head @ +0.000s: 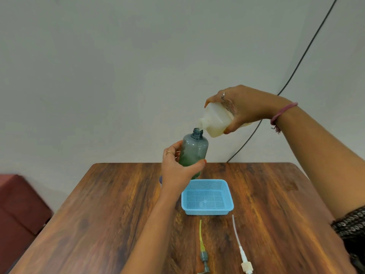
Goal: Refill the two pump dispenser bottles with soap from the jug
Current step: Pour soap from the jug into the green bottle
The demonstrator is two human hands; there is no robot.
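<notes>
My left hand [178, 170] grips a grey-green translucent dispenser bottle [194, 150] by its lower half and holds it up above the table, its neck open. My right hand [246, 109] holds a whitish soap jug [215, 121] tilted down to the left, its spout right at the bottle's mouth. Two pump heads lie on the table near me: a grey one with a yellowish tube [202, 252] and a white one with a clear tube [242, 252]. Something small and bluish [160, 179] peeks out behind my left wrist; I cannot tell what it is.
A light blue mesh basket [207, 211] sits on the wooden table [98, 224] under the bottle. A black cable [308, 48] runs down the wall behind. A dark red seat [17, 204] stands left of the table.
</notes>
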